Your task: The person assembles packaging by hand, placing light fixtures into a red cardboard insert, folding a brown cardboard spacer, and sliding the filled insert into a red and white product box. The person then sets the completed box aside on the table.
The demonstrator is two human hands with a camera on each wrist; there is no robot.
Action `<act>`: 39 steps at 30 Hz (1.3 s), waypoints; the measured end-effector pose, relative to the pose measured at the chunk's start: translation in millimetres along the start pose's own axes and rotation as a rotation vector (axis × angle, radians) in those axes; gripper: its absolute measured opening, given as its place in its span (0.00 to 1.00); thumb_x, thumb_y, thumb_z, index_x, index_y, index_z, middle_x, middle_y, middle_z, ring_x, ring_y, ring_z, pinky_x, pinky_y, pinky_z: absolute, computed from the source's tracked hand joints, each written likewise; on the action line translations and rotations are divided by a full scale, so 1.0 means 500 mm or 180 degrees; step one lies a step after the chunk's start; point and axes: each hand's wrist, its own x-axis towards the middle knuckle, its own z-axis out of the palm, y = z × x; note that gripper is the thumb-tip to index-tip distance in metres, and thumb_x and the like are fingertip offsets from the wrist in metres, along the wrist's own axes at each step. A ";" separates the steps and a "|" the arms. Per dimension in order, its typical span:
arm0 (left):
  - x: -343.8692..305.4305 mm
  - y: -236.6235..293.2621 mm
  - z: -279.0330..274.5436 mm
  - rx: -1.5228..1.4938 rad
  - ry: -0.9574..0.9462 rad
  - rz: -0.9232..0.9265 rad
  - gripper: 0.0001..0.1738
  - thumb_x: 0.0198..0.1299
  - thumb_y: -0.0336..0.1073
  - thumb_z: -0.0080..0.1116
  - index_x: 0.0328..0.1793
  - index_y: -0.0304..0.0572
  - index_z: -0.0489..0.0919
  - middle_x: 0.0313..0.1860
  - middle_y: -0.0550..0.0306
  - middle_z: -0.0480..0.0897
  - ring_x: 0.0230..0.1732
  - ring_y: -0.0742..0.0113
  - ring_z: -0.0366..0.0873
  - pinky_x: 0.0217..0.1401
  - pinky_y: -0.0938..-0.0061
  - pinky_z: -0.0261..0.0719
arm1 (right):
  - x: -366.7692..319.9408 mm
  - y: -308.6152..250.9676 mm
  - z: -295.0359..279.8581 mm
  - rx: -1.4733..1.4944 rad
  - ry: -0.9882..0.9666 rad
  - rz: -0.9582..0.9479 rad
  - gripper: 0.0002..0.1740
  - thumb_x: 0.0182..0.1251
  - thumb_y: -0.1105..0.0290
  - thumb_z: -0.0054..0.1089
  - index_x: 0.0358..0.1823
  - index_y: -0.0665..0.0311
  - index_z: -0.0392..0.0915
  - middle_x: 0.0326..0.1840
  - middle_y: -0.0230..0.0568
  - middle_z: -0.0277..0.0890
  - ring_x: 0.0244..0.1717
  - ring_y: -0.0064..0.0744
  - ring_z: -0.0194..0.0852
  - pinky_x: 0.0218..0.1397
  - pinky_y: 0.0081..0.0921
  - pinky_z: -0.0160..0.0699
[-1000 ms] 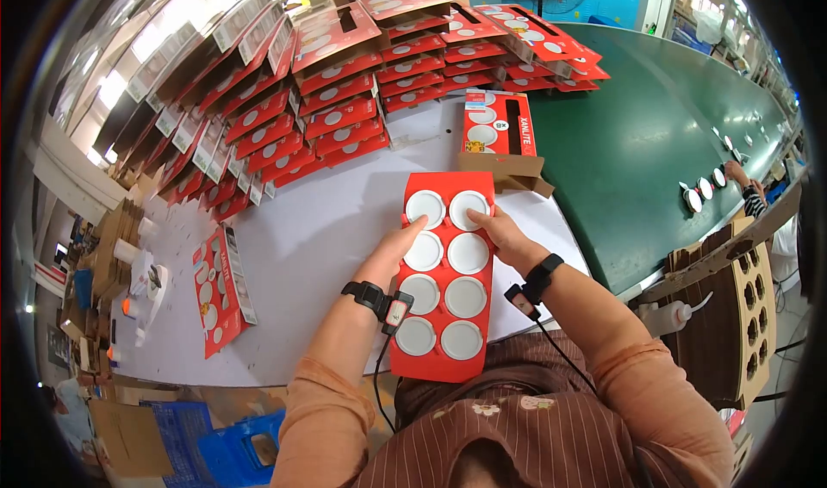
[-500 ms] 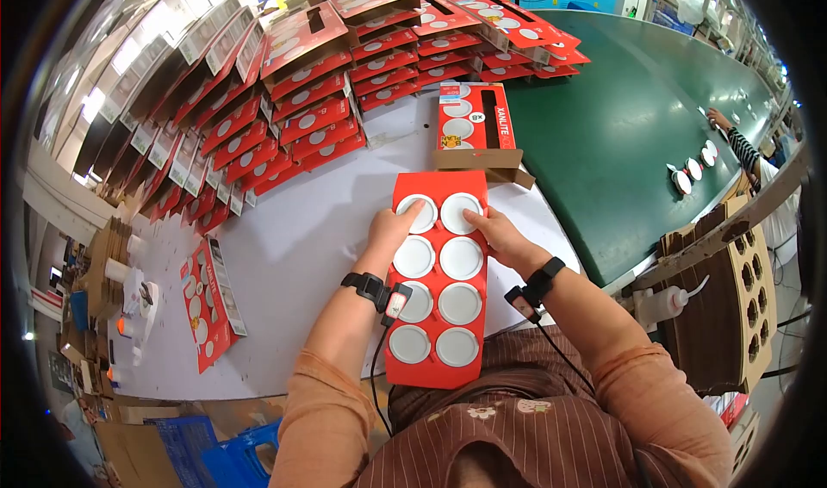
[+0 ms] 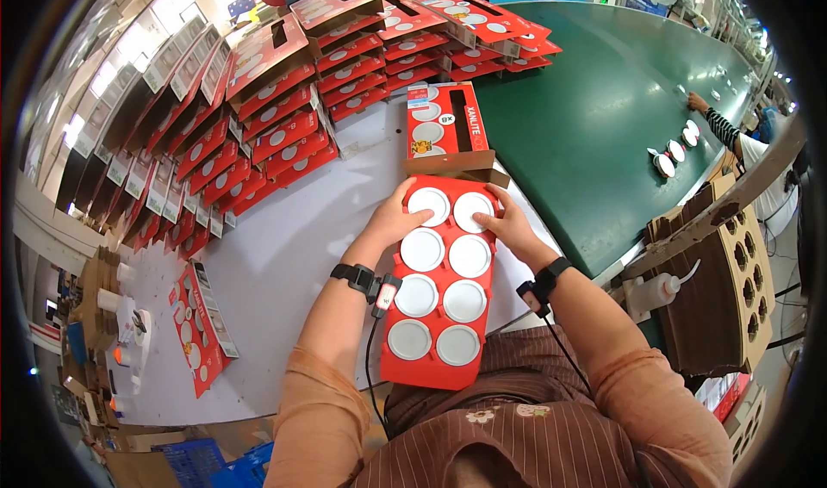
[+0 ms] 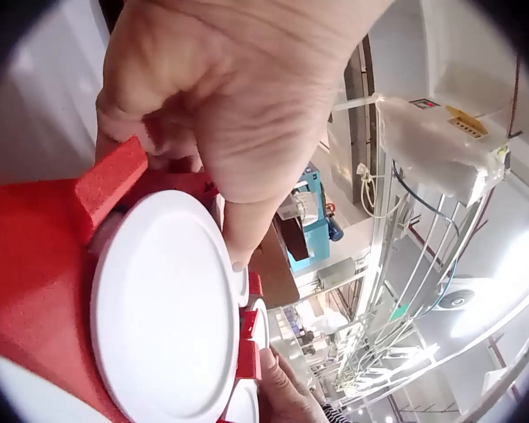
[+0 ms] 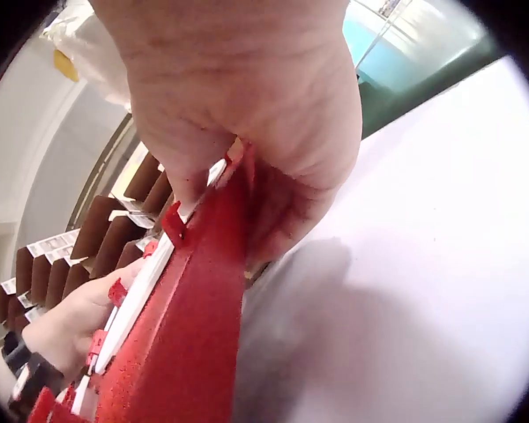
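Note:
A red cardboard insert (image 3: 431, 373) holds white round discs (image 3: 422, 250) in two rows, several in each. My left hand (image 3: 392, 223) grips its far left side, with the thumb on top at a far disc. On the opposite side my right hand (image 3: 517, 231) holds the far right edge, its thumb over the other far disc and its fingers curled beneath, as the right wrist view shows. Just beyond lies a red XANLITE box (image 3: 469, 113), its brown end flap (image 3: 450, 166) towards me. The insert's far end is right at that flap.
Stacked red boxes (image 3: 289, 135) fill the back left of the white table (image 3: 267, 255). A flat printed carton (image 3: 196, 329) lies at left. To the right are a green table (image 3: 568, 143), a squeeze bottle (image 3: 659, 292) and stacked brown cardboard (image 3: 698, 290). Another person's hand (image 3: 698, 103) reaches over the green table.
The insert and both hands have come up closer to the box flap, and the insert has tilted slightly. The other person's hand has moved farther back over the green table.

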 end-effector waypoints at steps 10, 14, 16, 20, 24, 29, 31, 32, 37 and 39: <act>0.000 0.004 0.029 -0.1102 0.0155 -0.0436 0.45 0.47 0.38 0.73 0.68 0.34 0.59 0.57 0.42 0.75 0.56 0.59 0.76 0.55 0.69 0.77 | 0.071 -0.011 -0.048 0.0393 -0.0312 0.0230 0.41 0.55 0.64 0.72 0.64 0.72 0.58 0.47 0.51 0.76 0.43 0.31 0.78 0.44 0.24 0.81; 0.023 -0.031 0.060 -0.1850 0.0179 -0.0521 0.44 0.48 0.37 0.72 0.67 0.30 0.60 0.58 0.43 0.75 0.56 0.59 0.76 0.55 0.69 0.77 | 0.073 -0.004 -0.054 0.0088 -0.0334 0.0447 0.36 0.58 0.65 0.69 0.63 0.73 0.62 0.50 0.51 0.76 0.48 0.34 0.78 0.50 0.25 0.80; 0.037 -0.037 0.070 -0.1698 0.0380 -0.0541 0.41 0.49 0.37 0.71 0.66 0.30 0.62 0.57 0.43 0.75 0.55 0.59 0.76 0.54 0.69 0.77 | 0.088 0.020 -0.050 0.0342 -0.0387 0.0380 0.34 0.60 0.66 0.66 0.63 0.73 0.62 0.53 0.50 0.75 0.50 0.34 0.77 0.53 0.26 0.79; 0.084 -0.070 0.093 -0.1608 0.0479 -0.0501 0.34 0.56 0.33 0.65 0.66 0.31 0.62 0.55 0.45 0.77 0.53 0.61 0.78 0.52 0.70 0.80 | 0.098 -0.009 -0.035 0.0798 -0.0258 0.0783 0.26 0.65 0.73 0.54 0.63 0.72 0.61 0.57 0.48 0.71 0.54 0.35 0.74 0.56 0.30 0.77; 0.111 -0.089 0.111 -0.1872 0.0653 -0.0526 0.27 0.54 0.39 0.66 0.57 0.30 0.74 0.49 0.46 0.81 0.50 0.62 0.79 0.52 0.70 0.76 | 0.128 0.001 -0.028 0.0612 -0.0153 0.0762 0.23 0.67 0.76 0.48 0.63 0.71 0.62 0.57 0.49 0.72 0.54 0.36 0.74 0.57 0.30 0.76; 0.121 -0.051 0.087 -0.1016 0.0918 -0.0883 0.24 0.53 0.44 0.66 0.46 0.28 0.79 0.39 0.47 0.82 0.40 0.63 0.80 0.41 0.69 0.77 | 0.159 -0.003 -0.028 -0.0733 0.0291 0.0652 0.23 0.64 0.63 0.57 0.57 0.68 0.71 0.53 0.45 0.76 0.51 0.32 0.75 0.53 0.29 0.73; 0.131 -0.076 0.098 -0.1211 0.0866 -0.0929 0.23 0.52 0.47 0.66 0.38 0.29 0.81 0.30 0.48 0.84 0.32 0.61 0.81 0.36 0.66 0.76 | 0.158 -0.023 -0.027 -0.0819 0.0292 0.0720 0.22 0.63 0.64 0.57 0.56 0.68 0.73 0.50 0.44 0.77 0.49 0.32 0.76 0.52 0.29 0.73; 0.134 -0.075 0.099 -0.0956 0.0982 -0.1052 0.23 0.51 0.48 0.67 0.35 0.29 0.81 0.28 0.48 0.83 0.29 0.60 0.80 0.34 0.65 0.75 | 0.159 -0.035 -0.024 -0.0907 0.0283 0.0769 0.21 0.63 0.64 0.57 0.54 0.69 0.74 0.47 0.43 0.79 0.47 0.31 0.77 0.51 0.29 0.73; 0.139 -0.054 0.079 -0.0946 0.0700 -0.1434 0.24 0.53 0.46 0.66 0.41 0.26 0.80 0.33 0.49 0.83 0.32 0.67 0.79 0.37 0.71 0.77 | 0.183 0.021 -0.027 -0.0872 0.0472 0.0691 0.20 0.61 0.66 0.57 0.51 0.70 0.76 0.43 0.43 0.80 0.42 0.31 0.78 0.48 0.29 0.74; 0.147 -0.073 0.084 -0.0762 0.0681 -0.1277 0.22 0.55 0.46 0.65 0.37 0.27 0.81 0.31 0.51 0.82 0.33 0.69 0.78 0.36 0.71 0.76 | 0.181 0.029 -0.023 -0.0926 0.0792 0.0281 0.21 0.61 0.67 0.58 0.53 0.70 0.75 0.43 0.45 0.80 0.41 0.33 0.78 0.47 0.29 0.74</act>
